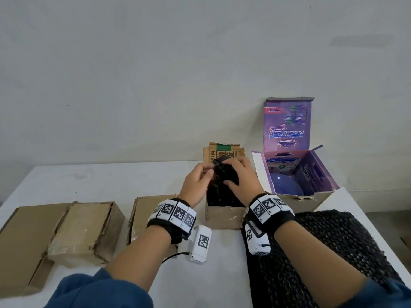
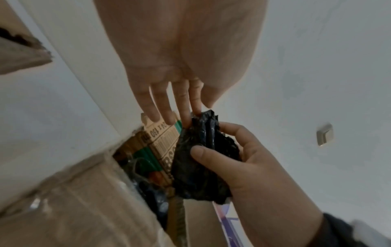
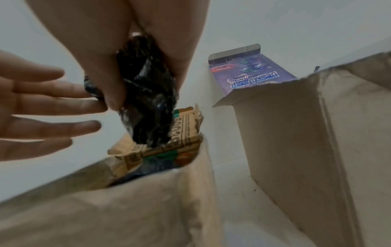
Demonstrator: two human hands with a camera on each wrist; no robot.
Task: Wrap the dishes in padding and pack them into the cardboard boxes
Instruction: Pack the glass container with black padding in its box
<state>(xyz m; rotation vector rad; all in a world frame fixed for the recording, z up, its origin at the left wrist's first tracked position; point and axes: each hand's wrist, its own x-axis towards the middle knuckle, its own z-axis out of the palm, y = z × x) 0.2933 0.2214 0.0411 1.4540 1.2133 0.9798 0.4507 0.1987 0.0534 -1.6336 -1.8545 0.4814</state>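
A dish bundled in black bubble padding point(image 1: 224, 170) hangs just above a small open cardboard box point(image 1: 224, 215) at the table's middle. My right hand point(image 1: 235, 174) grips the bundle point(image 3: 148, 108) with thumb and fingers curled round it. My left hand point(image 1: 208, 172) is beside it on the left, fingers straight and spread, fingertips point(image 2: 195, 107) touching the bundle's point(image 2: 201, 160) top edge. More black padding lies inside the small box point(image 1: 219, 197). The dish itself is hidden by the wrap.
A purple printed box point(image 1: 322, 170) stands open at the right, lid up, with a blue bowl point(image 1: 287, 185) inside. A black padding sheet point(image 1: 333, 241) lies under my right forearm. Taped cardboard boxes point(image 1: 84, 227) sit to the left, another point(image 1: 142, 214) under my left wrist.
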